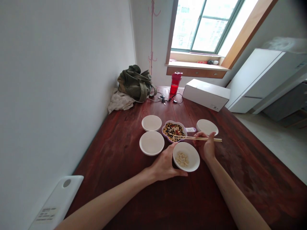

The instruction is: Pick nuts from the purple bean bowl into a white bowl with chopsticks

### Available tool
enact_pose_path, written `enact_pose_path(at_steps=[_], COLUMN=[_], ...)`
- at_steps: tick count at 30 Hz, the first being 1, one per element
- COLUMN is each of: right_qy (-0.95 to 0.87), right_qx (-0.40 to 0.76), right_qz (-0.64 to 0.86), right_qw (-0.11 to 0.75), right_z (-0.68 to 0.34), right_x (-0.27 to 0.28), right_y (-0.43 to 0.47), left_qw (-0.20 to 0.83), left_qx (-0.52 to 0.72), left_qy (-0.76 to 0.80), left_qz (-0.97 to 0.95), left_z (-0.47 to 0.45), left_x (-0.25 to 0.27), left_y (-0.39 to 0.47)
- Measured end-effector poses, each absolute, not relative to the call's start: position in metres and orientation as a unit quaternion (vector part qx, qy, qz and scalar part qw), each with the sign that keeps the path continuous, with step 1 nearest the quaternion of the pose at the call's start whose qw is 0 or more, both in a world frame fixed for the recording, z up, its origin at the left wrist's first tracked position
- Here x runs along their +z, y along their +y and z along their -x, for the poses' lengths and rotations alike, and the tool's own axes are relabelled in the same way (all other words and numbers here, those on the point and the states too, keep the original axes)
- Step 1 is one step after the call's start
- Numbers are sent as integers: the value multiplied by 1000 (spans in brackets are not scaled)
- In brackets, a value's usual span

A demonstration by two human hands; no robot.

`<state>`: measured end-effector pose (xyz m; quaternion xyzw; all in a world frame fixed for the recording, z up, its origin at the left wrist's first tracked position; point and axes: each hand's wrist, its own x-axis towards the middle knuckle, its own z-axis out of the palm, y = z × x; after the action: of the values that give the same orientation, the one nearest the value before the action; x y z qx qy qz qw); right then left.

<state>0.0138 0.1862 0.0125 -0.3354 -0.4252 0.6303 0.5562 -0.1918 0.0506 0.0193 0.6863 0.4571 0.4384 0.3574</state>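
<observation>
The right hand [206, 149] pinches wooden chopsticks [196, 138], tips at the mixed beans [172, 130] in the purple dish [183, 127]; the step looks like picking pieces out. The left hand [165, 164] grips the near bowl [192, 156] (pale pieces [182, 159] lie inside). Beyond stand two left bowls [152, 143] and a right bowl [207, 126]. The next move likely calls for closing the tips precisely.

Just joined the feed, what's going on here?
The left hand holds a white bowl with pale pieces in it. The right hand holds chopsticks, their tips at the multicoloured mix in the purple-rimmed dish. Two more white bowls stand left of the dish, a fourth bowl to its right.
</observation>
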Motion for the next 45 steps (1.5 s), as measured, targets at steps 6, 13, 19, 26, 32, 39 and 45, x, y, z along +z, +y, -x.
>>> enact_pose_path(at_steps=[6, 13, 19, 26, 32, 39, 45], right_qy=[-459, -479, -518, -512, -466, -413, -388], right_qx=[640, 612, 562, 542, 557, 591, 639], right_qz=[342, 363, 398, 394, 387, 354, 301], right_qw=[513, 514, 507, 537, 568, 596, 592], right_z=[-10, -9, -11, -12, -10, -14, -19], right_x=[10, 7, 3, -1, 5, 9, 15], right_y=[183, 185, 185, 186, 185, 189, 190], left_qw=[359, 358, 356, 353, 359, 365, 364], left_qx=[439, 434, 436, 437, 442, 438, 444], left_qy=[452, 457, 455, 455, 453, 455, 441], left_qz=[-688, -689, -690, -691, -686, -684, -689], left_z=[192, 192, 192, 192, 191, 191, 192], left_x=[19, 21, 21, 21, 22, 24, 25], left_y=[51, 51, 51, 50, 50, 50, 50])
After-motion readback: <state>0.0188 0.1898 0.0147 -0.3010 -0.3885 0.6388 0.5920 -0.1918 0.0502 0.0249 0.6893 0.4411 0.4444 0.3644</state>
